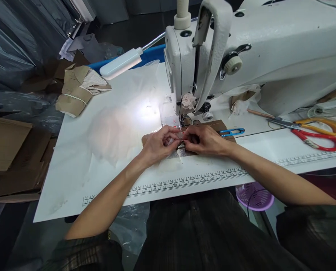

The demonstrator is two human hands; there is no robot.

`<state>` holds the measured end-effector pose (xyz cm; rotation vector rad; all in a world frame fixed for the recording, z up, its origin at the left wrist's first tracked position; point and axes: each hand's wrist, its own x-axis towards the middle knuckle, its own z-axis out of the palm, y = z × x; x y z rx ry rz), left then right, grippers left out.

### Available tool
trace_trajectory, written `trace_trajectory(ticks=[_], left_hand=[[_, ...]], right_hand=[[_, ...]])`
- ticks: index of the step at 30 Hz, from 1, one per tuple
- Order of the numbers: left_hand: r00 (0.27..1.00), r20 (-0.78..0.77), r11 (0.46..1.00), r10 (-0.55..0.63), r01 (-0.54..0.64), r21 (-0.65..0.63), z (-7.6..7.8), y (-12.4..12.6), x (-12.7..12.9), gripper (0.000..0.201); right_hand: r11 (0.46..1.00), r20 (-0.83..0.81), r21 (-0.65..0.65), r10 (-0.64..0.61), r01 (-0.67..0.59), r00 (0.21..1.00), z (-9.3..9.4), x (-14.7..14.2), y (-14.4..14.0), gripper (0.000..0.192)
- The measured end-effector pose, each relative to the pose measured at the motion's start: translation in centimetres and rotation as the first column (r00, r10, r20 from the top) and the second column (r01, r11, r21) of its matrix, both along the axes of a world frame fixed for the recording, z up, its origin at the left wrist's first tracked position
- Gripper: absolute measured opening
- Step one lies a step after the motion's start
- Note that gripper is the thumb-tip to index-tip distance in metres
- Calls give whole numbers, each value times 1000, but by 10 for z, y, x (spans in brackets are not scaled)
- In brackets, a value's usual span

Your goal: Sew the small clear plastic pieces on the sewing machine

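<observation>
Fingertips of my left hand (160,144) and my right hand (205,139) meet just in front of the sewing machine's needle area (182,119). Both are closed in a pinch on a small piece of thin, whitish sheer fabric (180,134), mostly hidden by the fingers. Small red marks show near it. Under the hands lies a brown board (217,125) with a shiny metal plate (182,151). Blue thread snips (232,132) rest just beyond my right hand.
The white sewing machine (275,45) fills the back right. Red-and-yellow-handled scissors (317,131) lie at right. A lamp (121,63) lights pale sheer fabric (111,131) at left. A tied brown bundle (76,94) sits at the table's far left corner. A ruler strip (168,184) runs along the front edge.
</observation>
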<state>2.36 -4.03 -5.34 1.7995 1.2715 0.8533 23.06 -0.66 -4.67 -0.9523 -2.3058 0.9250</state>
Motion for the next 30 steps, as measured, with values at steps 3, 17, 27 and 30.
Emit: trace_trajectory(ticks=[3, 17, 27, 30], left_hand=[[1000, 7, 1000, 6, -6, 9, -2, 0, 0, 30], [999, 40, 998, -35, 37, -43, 0, -1, 1, 27], [988, 38, 988, -153, 154, -21, 5, 5, -5, 15], [973, -31, 972, -231, 232, 34, 6, 7, -9, 15]], right_hand=[[1000, 3, 18, -13, 13, 1000, -1, -1, -1, 7], [970, -33, -1, -242, 242, 970, -4, -7, -6, 10], [984, -308, -103, 105, -143, 946, -2, -7, -16, 5], [968, -224, -93, 209, -235, 952, -1, -4, -14, 7]])
